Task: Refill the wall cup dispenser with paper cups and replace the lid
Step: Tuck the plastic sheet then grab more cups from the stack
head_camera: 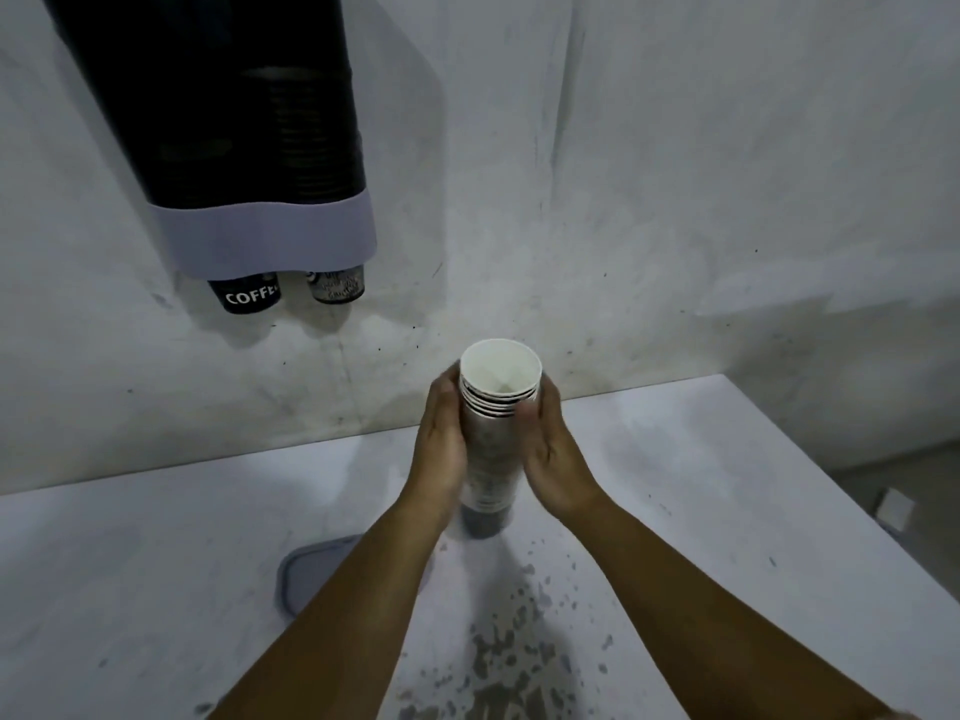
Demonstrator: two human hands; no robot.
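A tall stack of paper cups stands upright over the white table, white mouth facing up. My left hand presses its left side and my right hand presses its right side, so both hands hold the stack between them. The wall cup dispenser hangs at the upper left: two dark tubes with a pale band at the bottom. A dark "COFFEE" cup and a patterned cup poke out below it. The grey lid lies flat on the table, partly hidden by my left forearm.
The scuffed white wall rises right behind the table. Dark splatter stains mark the table's near part. The table's right edge drops off to a floor with a small white object.
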